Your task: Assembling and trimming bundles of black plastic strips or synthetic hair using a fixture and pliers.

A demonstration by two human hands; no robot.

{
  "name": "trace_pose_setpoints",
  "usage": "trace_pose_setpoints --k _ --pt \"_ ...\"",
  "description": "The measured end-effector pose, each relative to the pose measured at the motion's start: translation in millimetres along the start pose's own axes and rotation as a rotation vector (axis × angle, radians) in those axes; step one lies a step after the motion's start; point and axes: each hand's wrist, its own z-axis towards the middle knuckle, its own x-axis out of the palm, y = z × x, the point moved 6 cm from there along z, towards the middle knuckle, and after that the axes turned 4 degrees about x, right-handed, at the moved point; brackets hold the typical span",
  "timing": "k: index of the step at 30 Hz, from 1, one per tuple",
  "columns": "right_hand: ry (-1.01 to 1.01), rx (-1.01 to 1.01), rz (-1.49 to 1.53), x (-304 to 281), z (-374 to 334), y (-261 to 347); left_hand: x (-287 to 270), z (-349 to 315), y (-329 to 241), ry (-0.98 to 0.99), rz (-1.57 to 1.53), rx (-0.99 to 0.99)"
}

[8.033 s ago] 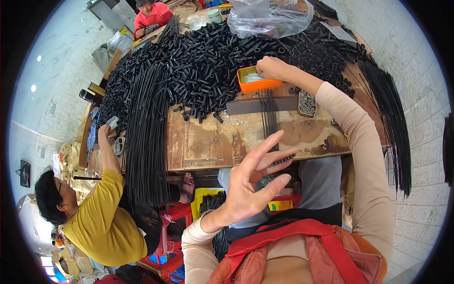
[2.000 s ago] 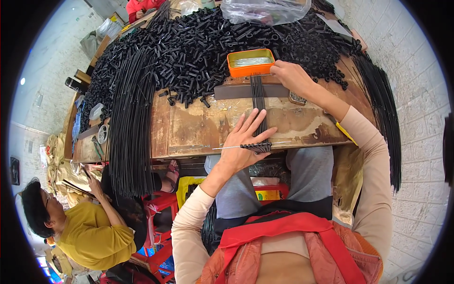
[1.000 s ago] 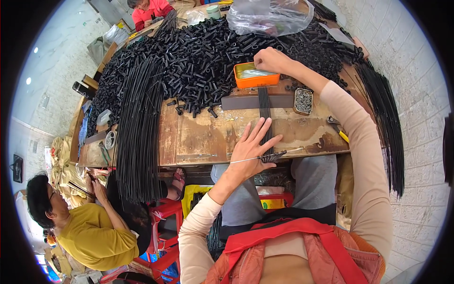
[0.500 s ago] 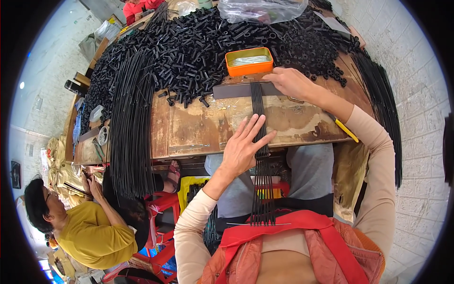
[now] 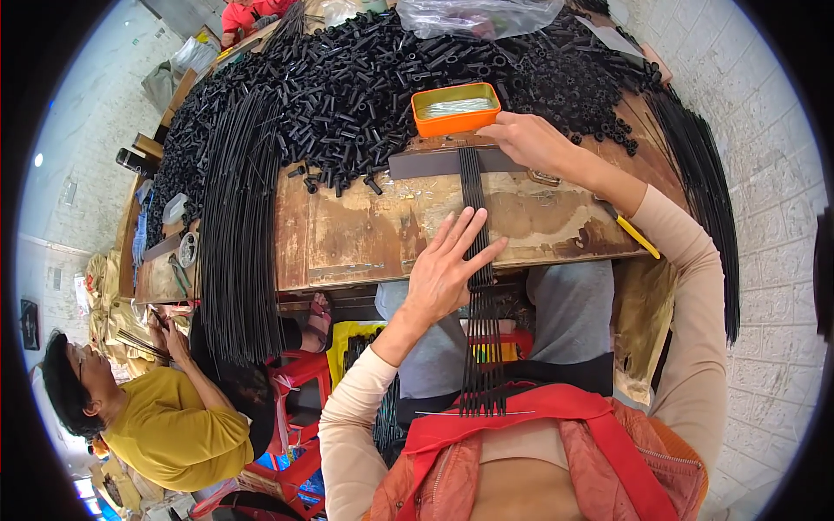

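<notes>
My left hand [image 5: 441, 271] lies flat with its fingers spread on a row of thin black rods [image 5: 482, 347]. These run side by side from a dark grey bar [image 5: 421, 165] on the table to my lap. Across their near ends lies a thin metal rod [image 5: 434, 412]. My right hand [image 5: 532, 143] is above the bar, by the right corner of an orange tin [image 5: 452, 126], its fingers drawn together; anything between them is too small to make out. Thin silvery pins [image 5: 456, 108] lie in the tin.
A large heap of black tubular parts [image 5: 339, 95] covers the table's far side. Bundles of black rods hang at left [image 5: 239, 234] and right [image 5: 699, 182]. Yellow-handled pliers [image 5: 638, 236] rest near the right edge. A co-worker in a yellow top [image 5: 165, 434] sits at left.
My right hand has shifted slightly toward the left and up, nearer the tin's corner. My left hand stays flat on the rods.
</notes>
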Motion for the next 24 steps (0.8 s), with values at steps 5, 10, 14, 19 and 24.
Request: trace_pose_setpoints --k 5,10,14,19,24 --pt "0.093 0.068 -0.022 9.9 -1.8 7.6 1.2 -0.6 0.8 0.0 0.017 0.003" --pt "0.042 0.061 -0.001 6.7 -4.1 5.7 0.8 -0.4 0.4 -0.014 0.016 0.007" --pt "0.063 0.032 -0.002 8.1 -2.7 5.6 0.6 -0.6 0.5 -0.02 0.017 0.006" --pt "0.06 0.026 -0.019 9.3 -4.2 7.7 -0.6 -0.4 -0.3 -0.02 0.009 0.002" --pt "0.071 0.029 -0.062 9.0 -2.1 12.2 -2.0 -0.6 -0.5 -0.016 -0.005 -0.006"
